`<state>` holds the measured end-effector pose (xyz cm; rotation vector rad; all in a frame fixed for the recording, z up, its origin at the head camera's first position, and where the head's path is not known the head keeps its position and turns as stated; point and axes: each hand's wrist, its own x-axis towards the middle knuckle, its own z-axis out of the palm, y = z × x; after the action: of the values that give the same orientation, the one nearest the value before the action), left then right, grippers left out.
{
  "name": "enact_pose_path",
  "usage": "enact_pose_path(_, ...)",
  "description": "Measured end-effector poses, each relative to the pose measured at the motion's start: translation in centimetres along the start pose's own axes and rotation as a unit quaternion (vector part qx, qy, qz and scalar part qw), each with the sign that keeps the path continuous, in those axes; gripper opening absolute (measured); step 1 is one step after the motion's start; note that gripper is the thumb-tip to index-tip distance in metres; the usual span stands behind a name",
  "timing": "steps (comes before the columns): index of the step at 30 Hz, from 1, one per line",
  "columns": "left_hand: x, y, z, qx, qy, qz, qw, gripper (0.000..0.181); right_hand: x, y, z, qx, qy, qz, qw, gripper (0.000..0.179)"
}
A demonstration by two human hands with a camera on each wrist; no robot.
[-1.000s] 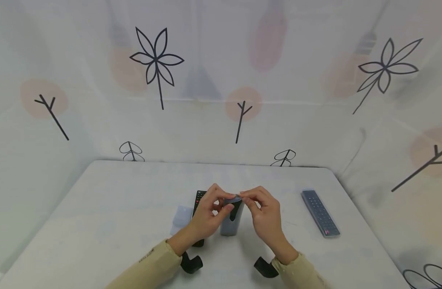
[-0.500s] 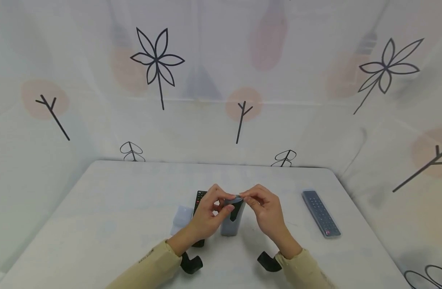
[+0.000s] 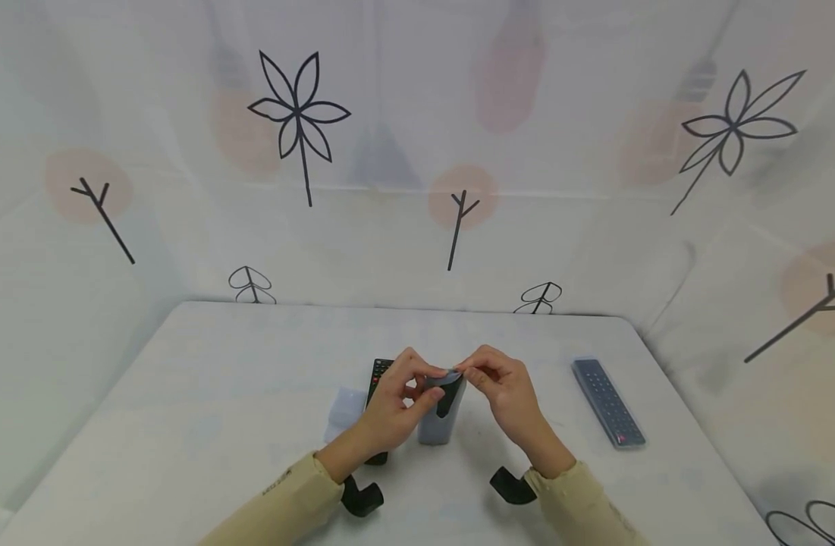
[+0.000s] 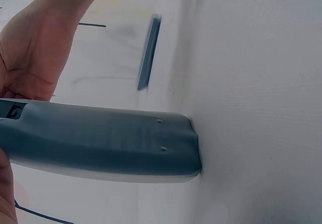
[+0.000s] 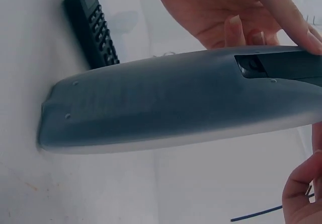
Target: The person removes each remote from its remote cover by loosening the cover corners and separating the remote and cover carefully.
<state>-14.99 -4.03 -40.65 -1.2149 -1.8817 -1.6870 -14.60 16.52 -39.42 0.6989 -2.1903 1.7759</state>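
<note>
1. The covered remote [image 3: 436, 428] stands nearly upright on the table [image 3: 253, 364], its lower end meeting the tabletop, between the two hands and directly below their fingertips.
2. Left hand [image 3: 392, 406]: thumb and forefinger pinch the upper left edge of the cover; the remote's body hangs below and to the right of this hand.
3. Right hand [image 3: 507, 388]: thumb and forefinger pinch the upper right corner of the cover, just beside the left fingertips; the remote's body lies below and to the left.
4. Cover: greyish and translucent, with a cut-out near the top exposing a black surface. Small raised dots show near the lower end.
5. Black remote [image 3: 380, 370]: lies on the table, partly hidden by the left hand and wrist.
6. Pale blue sheet [image 3: 346, 409]: lies just left of the black remote.
7. Second covered remote [image 3: 608, 403]: lies flat, buttons up, well apart from the right hand.
</note>
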Motion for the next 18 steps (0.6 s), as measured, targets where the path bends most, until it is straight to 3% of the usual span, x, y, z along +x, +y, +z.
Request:
enact_pose_path(4, -0.7, -1.6, 0.1, 0.003, -0.003, -0.007, 1.0, 0.033, 0.2, 0.1, 0.0, 0.025, -0.013, 0.02, 0.9994, 0.01)
enact_pose_path(7, -1.0, -2.0, 0.1, 0.006, -0.01, -0.014, 0.9998, 0.029, 0.2, 0.4, 0.1, 0.065, -0.02, 0.045, 0.9967, 0.011)
enact_pose_path(14, -1.2, -2.0, 0.1, -0.002, -0.018, -0.016, 0.9997, 0.019, 0.1, 1.1, 0.4, 0.217, -0.057, 0.067, 0.9723, 0.024)
enact_pose_path(18, -1.3, -2.0, 0.1, -0.006, -0.019, -0.013, 0.9997, 0.025, 0.2, 1.3, 0.5, 0.248, -0.089, 0.058, 0.9629, 0.026)
